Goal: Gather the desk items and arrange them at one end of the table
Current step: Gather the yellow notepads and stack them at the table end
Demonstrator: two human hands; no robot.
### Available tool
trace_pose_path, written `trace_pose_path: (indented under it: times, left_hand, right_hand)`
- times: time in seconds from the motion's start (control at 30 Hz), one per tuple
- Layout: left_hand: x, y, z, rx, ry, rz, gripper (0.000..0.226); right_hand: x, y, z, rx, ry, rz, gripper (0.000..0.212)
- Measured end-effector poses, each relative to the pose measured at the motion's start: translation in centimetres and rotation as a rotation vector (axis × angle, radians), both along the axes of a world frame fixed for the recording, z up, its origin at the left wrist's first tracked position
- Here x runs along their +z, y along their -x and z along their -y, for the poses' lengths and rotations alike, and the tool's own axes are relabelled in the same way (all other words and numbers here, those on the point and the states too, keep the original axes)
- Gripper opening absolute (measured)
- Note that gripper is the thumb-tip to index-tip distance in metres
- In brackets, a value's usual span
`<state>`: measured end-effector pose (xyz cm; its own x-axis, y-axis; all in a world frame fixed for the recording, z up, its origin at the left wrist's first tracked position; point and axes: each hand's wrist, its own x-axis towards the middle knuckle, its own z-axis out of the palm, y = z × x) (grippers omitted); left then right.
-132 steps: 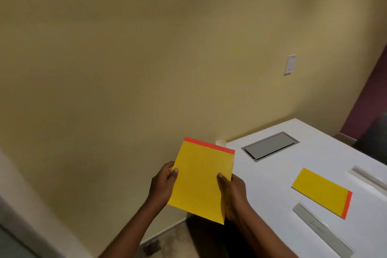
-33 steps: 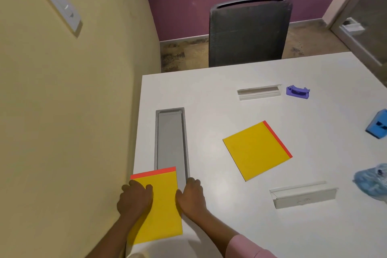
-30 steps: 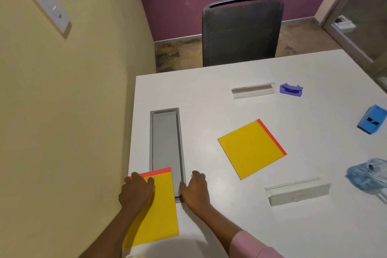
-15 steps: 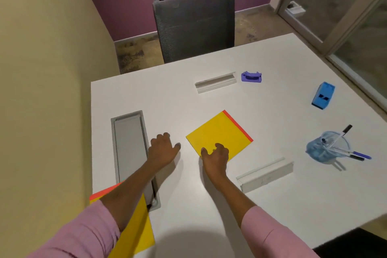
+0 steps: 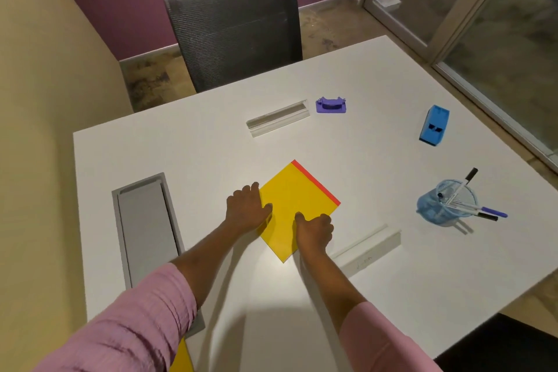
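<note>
A yellow pad with a red edge (image 5: 297, 198) lies turned like a diamond in the middle of the white table (image 5: 377, 296). My left hand (image 5: 246, 208) sits at its left edge with the thumb on top. My right hand (image 5: 314, 231) presses its lower right edge, fingers curled. A second yellow pad (image 5: 181, 356) peeks out at the near left corner, mostly hidden by my left sleeve. Farther off lie two clear sign holders (image 5: 277, 119) (image 5: 368, 248), a purple tape dispenser (image 5: 330, 106), a blue block-shaped item (image 5: 434, 125) and a tipped blue mesh pen cup (image 5: 447, 205) with pens.
A grey cable hatch (image 5: 145, 232) is set into the table on the left, by the yellow wall. A black mesh chair (image 5: 235, 24) stands at the far end. Glass doors (image 5: 483, 24) run along the right side.
I set the first yellow pad down at the near left corner, then both hands moved right onto the second pad in the middle. The view swung toward the table centre.
</note>
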<state>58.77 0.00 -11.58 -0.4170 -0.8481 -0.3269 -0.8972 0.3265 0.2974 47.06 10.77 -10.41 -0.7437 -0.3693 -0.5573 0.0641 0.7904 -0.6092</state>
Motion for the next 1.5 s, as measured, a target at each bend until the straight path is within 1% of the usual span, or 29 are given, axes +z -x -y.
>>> trace_pose_path:
  times: [0.13, 0.27, 0.3, 0.4, 0.47, 0.53, 0.6, 0.67, 0.73, 0.8, 0.87, 0.93, 1.0, 1.07, 1.13, 1.17, 1.23, 1.3, 1.37, 1.43, 1.5]
  left_hand:
    - [-1.1, 1.0, 0.1, 0.048, -0.034, 0.043, 0.069]
    - [-1.8, 1.8, 0.4, 0.123, -0.081, 0.033, 0.068]
    - [-1.9, 2.0, 0.6, 0.165, -0.099, 0.029, 0.068]
    - [-2.2, 2.0, 1.4, 0.28, -0.163, 0.042, 0.072]
    - [-2.5, 1.8, 1.9, 0.302, -0.189, 0.058, 0.076]
    - [-2.9, 1.5, 2.1, 0.314, -0.204, 0.073, 0.079]
    - [-3.2, 1.1, 2.3, 0.355, -0.235, 0.071, 0.081]
    - [-3.4, 0.7, 2.3, 0.393, -0.274, 0.07, 0.085]
    - [-3.4, 0.3, 2.2, 0.415, -0.296, 0.067, 0.087]
    - [-3.0, -0.1, 1.9, 0.464, -0.321, 0.031, 0.087]
    - [-2.6, -0.5, 1.4, 0.554, -0.387, -0.076, 0.085]
    - [-1.9, -1.2, 0.9, 0.65, -0.463, -0.233, 0.085]
    - [-1.2, -2.3, 0.1, 0.706, -0.49, -0.352, 0.08]
    - [-0.2, -3.7, -0.8, 0.707, -0.474, -0.391, 0.07]
    - [0.8, -5.3, -1.8, 0.685, -0.444, -0.411, 0.059]
    - [1.4, -6.2, -2.3, 0.681, -0.433, -0.442, 0.053]
    - [2.5, -8.2, -3.5, 0.667, -0.406, -0.511, 0.042]
    - [3.4, -10.5, -4.6, 0.657, -0.348, -0.535, 0.042]
    - [4.2, -12.9, -5.7, 0.685, -0.274, -0.522, 0.045]
    - [4.8, -15.5, -6.7, 0.714, -0.22, -0.51, 0.039]
    - [5.2, -18.0, -7.8, 0.771, -0.184, -0.519, 0.044]
  right_hand:
    - [-0.4, 0.4, 0.5, -0.072, -0.014, 0.041, 0.058]
    - [-1.4, 1.2, 0.8, -0.196, -0.022, 0.119, 0.059]
    - [-1.7, 1.4, 0.9, -0.25, -0.017, 0.163, 0.055]
    - [-2.6, 2.1, 0.9, -0.393, 0.076, 0.327, 0.027]
    - [-2.9, 2.4, 0.9, -0.433, 0.129, 0.39, 0.018]
    - [-2.8, 2.6, 1.2, -0.445, 0.134, 0.437, 0.022]
    - [-2.5, 2.7, 1.6, -0.449, 0.116, 0.475, 0.038]
    - [-2.3, 2.8, 1.9, -0.454, 0.083, 0.473, 0.056]
    - [-2.2, 2.7, 1.9, -0.426, 0.047, 0.426, 0.06]
    - [-2.4, 2.5, 1.9, -0.419, 0.067, 0.403, 0.054]
    - [-2.5, 2.1, 1.9, -0.419, 0.118, 0.416, 0.05]
    - [-2.4, 1.6, 1.8, -0.387, 0.147, 0.415, 0.047]
    - [-2.1, 1.0, 1.7, -0.315, 0.185, 0.383, 0.033]
    - [-1.6, 0.1, 1.4, -0.236, 0.228, 0.357, 0.023]
    - [-0.9, -0.8, 1.1, -0.176, 0.277, 0.367, 0.017]
    - [-0.4, -1.3, 1.0, -0.152, 0.303, 0.385, 0.015]
    - [0.4, -2.4, 0.8, -0.114, 0.336, 0.436, 0.019]
    - [1.1, -3.7, 0.6, -0.071, 0.353, 0.487, 0.023]
    - [1.8, -5.2, 0.4, -0.022, 0.375, 0.527, 0.018]
    - [2.5, -6.8, 0.2, 0.038, 0.384, 0.552, 0.017]
    - [2.9, -8.6, -0.1, 0.101, 0.38, 0.568, 0.016]
